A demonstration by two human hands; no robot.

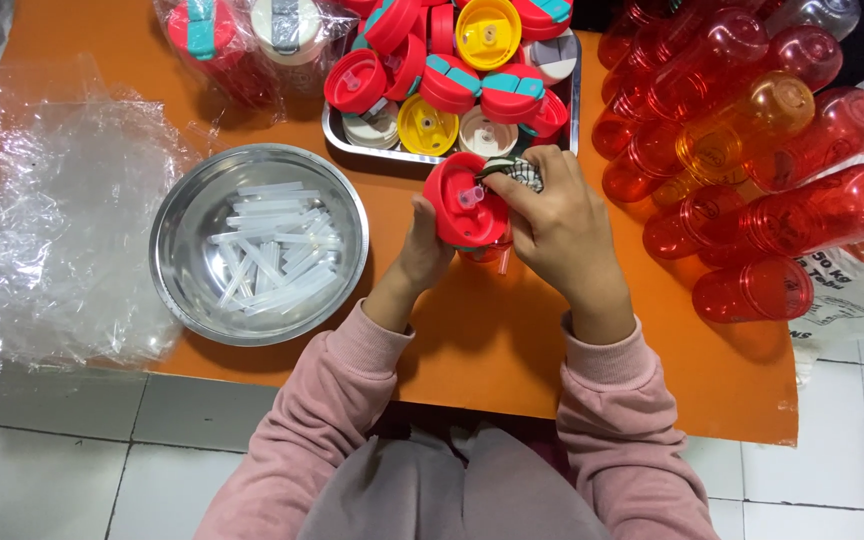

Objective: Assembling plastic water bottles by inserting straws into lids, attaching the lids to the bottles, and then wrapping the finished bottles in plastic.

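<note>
Both hands meet over the orange worktop [472, 340], near the tray's near edge. The left hand [422, 250] closes around a red bottle lid [457, 208] from below; the right hand [557, 225] pinches its far rim against a patterned cloth [512, 170]. The lid looks light, rigid, smooth plastic, best gripped by its rim. To the left, a steel bowl [177, 235] of clear straws [272, 245]; to the right, piled red bottles [752, 200]; farther off, a tray [574, 100] of lids.

Head camera, steeply downward, close
</note>
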